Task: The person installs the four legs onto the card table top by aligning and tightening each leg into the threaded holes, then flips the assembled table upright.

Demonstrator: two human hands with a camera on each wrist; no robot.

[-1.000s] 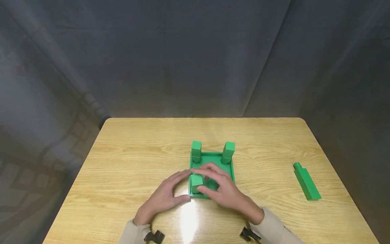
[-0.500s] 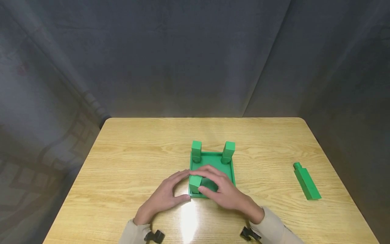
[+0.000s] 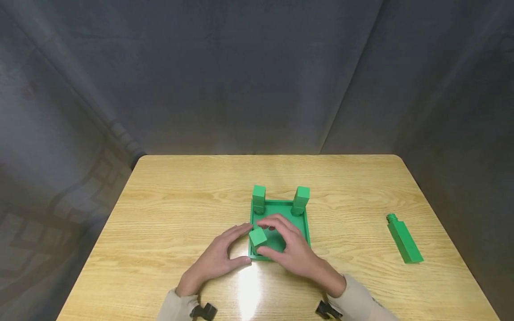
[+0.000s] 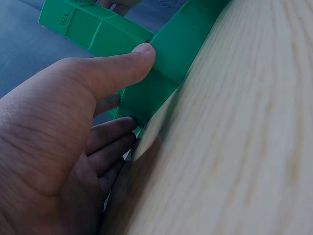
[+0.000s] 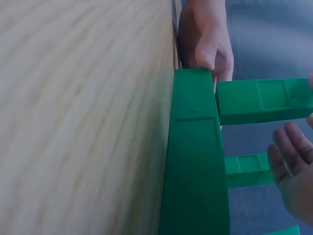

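A small green square tabletop (image 3: pixel 277 207) with a raised rim lies upside down on the desk. At its near-left corner stands a green table leg (image 3: pixel 258 237), slightly tilted in the head view. My right hand (image 3: pixel 296 252) reaches over the tabletop, thumb and fingers around this leg's upper end. The left hand (image 3: pixel 218 259) holds the same corner: its thumb (image 4: pixel 142 56) presses the near side and its fingers touch the left side. Two more legs, a far-left leg (image 3: pixel 259 198) and a far-right leg (image 3: pixel 301 199), stand upright at the back corners.
A loose green leg (image 3: pixel 404 240) with a threaded end lies on the right part of the wooden desk (image 3: pixel 180 191). Dark grey curtains (image 3: pixel 249 80) hang behind and beside the desk.
The near-left leg has turned and its top leans differently. My right fingertips have shifted slightly right across its top. The left hand and the tabletop have stayed put.
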